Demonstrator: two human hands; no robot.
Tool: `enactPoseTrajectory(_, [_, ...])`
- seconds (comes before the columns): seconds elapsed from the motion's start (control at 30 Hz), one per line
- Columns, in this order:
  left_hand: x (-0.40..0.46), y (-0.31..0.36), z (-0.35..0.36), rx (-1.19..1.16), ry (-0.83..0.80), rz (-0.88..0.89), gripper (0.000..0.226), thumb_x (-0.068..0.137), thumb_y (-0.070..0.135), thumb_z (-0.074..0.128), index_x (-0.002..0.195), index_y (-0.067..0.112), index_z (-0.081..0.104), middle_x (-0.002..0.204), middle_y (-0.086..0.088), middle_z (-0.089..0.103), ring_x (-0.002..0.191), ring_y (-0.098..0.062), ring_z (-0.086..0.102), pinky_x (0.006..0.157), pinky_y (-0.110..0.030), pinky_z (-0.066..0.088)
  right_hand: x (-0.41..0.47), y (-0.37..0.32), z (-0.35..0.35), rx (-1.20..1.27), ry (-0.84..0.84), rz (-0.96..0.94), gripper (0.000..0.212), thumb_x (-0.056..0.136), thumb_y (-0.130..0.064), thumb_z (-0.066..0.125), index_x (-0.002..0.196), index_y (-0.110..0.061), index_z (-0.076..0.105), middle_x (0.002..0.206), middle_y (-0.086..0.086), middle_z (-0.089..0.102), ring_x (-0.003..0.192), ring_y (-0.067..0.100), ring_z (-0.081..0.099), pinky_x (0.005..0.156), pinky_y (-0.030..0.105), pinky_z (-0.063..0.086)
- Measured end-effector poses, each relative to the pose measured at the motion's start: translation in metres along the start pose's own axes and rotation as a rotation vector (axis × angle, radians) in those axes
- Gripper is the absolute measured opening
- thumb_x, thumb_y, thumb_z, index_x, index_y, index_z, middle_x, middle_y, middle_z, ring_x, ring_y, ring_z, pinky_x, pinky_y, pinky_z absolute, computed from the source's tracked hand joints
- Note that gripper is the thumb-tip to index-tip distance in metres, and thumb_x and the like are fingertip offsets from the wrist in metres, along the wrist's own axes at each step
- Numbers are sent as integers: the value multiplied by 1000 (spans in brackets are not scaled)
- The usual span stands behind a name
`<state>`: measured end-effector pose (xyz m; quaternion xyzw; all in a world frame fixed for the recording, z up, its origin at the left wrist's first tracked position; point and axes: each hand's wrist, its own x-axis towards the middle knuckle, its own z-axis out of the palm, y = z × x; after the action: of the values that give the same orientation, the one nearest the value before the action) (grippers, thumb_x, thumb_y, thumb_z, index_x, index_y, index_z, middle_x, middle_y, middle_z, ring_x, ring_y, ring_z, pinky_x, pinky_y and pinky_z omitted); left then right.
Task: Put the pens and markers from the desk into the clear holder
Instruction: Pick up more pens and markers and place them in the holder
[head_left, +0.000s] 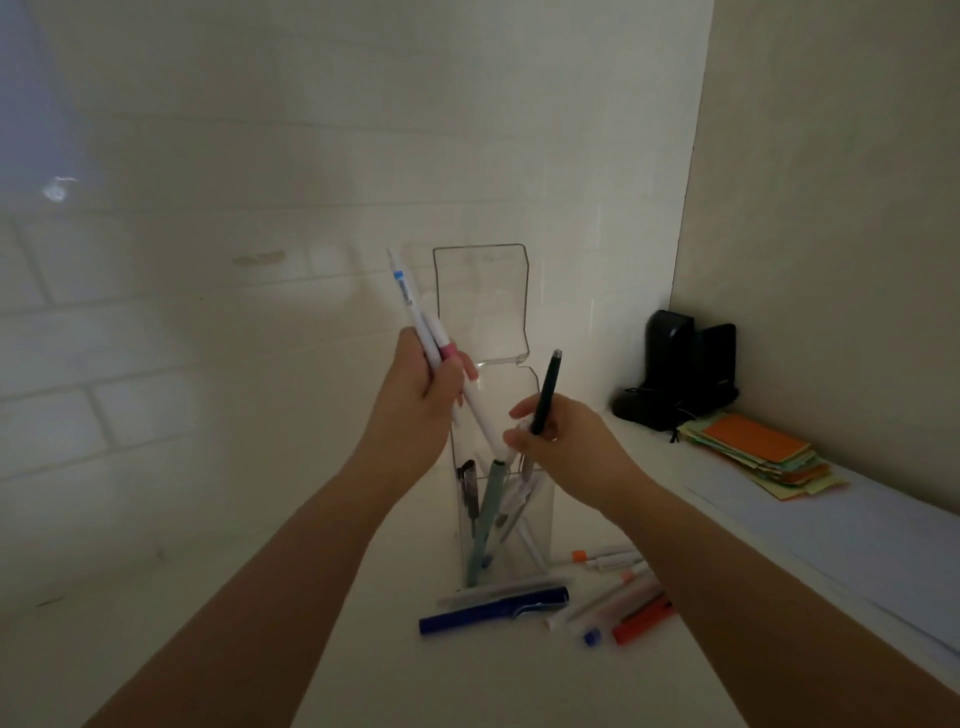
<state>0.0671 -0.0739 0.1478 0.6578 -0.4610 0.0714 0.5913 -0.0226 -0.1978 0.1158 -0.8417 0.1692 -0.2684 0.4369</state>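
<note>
Right hand fingers pinching a dark pen upright at frame centre, left hand fingers clamped around white pens: best lowered tip-first into the clear holder directly below, clear of its raised lid.

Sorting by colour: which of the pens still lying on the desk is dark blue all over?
The dark blue capped pen lying just in front of the clear holder; the others, right of it, are mostly white or orange.

My hands hover above the holder; loose pens lie before it and, I think, to its right on the desk.
</note>
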Motion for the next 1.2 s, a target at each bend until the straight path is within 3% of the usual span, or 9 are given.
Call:
enactPoseTrajectory(0.2, [5,-20,17,95,-103,-118,11,93,14,42,99,5,43,93,-15,59,80,-27,60,68,-30,51,-3,-5,-8,-65,161,-87,30,82,-19,64,107,-16,47,84,0,57,70,7,55,61,13,42])
enactPoseTrajectory(0.33, [-5,-26,19,227,-203,-158,13,90,17,49,98,14,39,100,-14,66,83,-26,66,77,-43,57,-5,-6,-13,-191,48,-74,20,85,-23,61,99,-14,51,84,1,57,73,12,55,58,12,38])
enactPoseTrajectory(0.43, [-8,-25,21,268,-224,-124,20,90,19,51,100,16,35,99,-10,65,82,-26,66,69,-40,57,-5,-8,-10,-224,25,-96,20,89,-24,54,94,-5,57,88,12,61,76,16,54,59,15,37])
enactPoseTrajectory(0.53, [-9,-20,21,262,-225,-94,24,90,13,48,102,22,30,101,-1,62,81,-19,64,61,-26,51,-3,-9,-8,-201,109,-111,19,88,-25,57,99,-10,52,82,1,55,68,13,53,55,15,38])
enactPoseTrajectory(0.77, [-19,-26,13,272,-219,-87,14,90,6,45,92,17,54,100,-2,63,94,-17,61,78,-25,48,-3,-8,-6,-201,182,-174,31,88,-18,57,115,-13,42,89,2,55,74,19,58,63,26,49])
enactPoseTrajectory(0.87, [-27,-30,11,233,-122,-76,15,89,5,49,88,19,55,98,1,62,94,-14,59,80,-17,46,-4,3,-1,-283,94,-158,25,90,-19,53,113,-14,44,89,4,58,75,17,58,62,22,47])
enactPoseTrajectory(0.97, [-42,-34,6,142,46,-80,18,87,2,51,91,20,52,91,5,61,86,-10,59,71,-9,45,-4,8,-5,-241,228,-191,31,87,-10,57,114,-14,41,84,4,59,70,15,57,55,10,41])
enactPoseTrajectory(1.03, [-57,-35,6,148,113,-73,21,86,1,52,93,20,47,84,9,57,77,-6,56,65,-5,45,-3,9,-8,-286,264,-209,25,88,-11,56,111,-15,47,86,4,62,73,16,59,61,15,45])
enactPoseTrajectory(1.2, [-100,-48,20,329,-121,46,20,86,7,48,88,26,44,83,5,56,73,-6,53,65,-10,43,-3,22,1,-575,26,-303,23,95,-23,41,106,-16,60,101,7,67,94,21,57,78,34,47])
